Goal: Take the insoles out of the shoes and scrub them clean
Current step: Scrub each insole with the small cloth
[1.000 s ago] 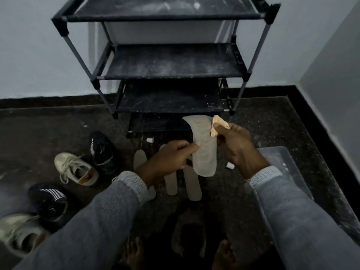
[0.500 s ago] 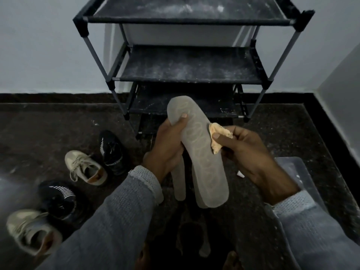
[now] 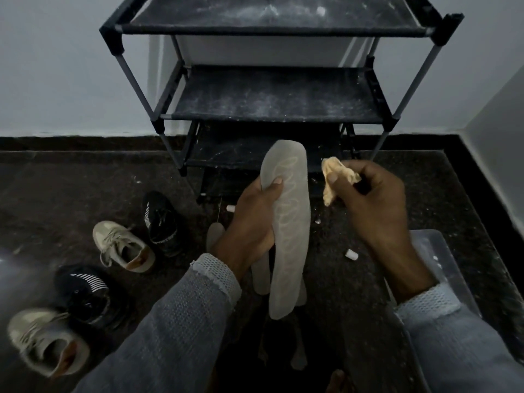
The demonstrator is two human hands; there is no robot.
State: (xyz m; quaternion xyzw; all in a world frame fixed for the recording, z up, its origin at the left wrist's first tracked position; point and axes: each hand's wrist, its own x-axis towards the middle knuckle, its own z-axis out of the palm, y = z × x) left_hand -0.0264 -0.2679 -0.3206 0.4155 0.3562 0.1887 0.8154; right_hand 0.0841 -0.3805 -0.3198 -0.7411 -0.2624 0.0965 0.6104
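- Left hand (image 3: 249, 222) clasps a grey insole (image 3: 289, 222) at centre frame, its patterned face toward the camera.
- Right hand (image 3: 377, 211), centre right, pinches a crumpled tan cloth (image 3: 336, 174) just beside the insole, apparently not touching.
- Two beige sneakers (image 3: 124, 246) and two black ones (image 3: 160, 219) sit on the floor at lower left.

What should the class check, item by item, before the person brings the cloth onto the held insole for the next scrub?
1. Left hand has a grip on the insole: ok.
2. Right hand holds the cloth: ok.
3. Cloth touching the insole: not ok, a gap shows.
4. Patterned face of the insole turned to the cloth: ok.
5. Cloth wet or soapy: cannot tell.
6. Other insoles out of the shoes, on the floor: ok.
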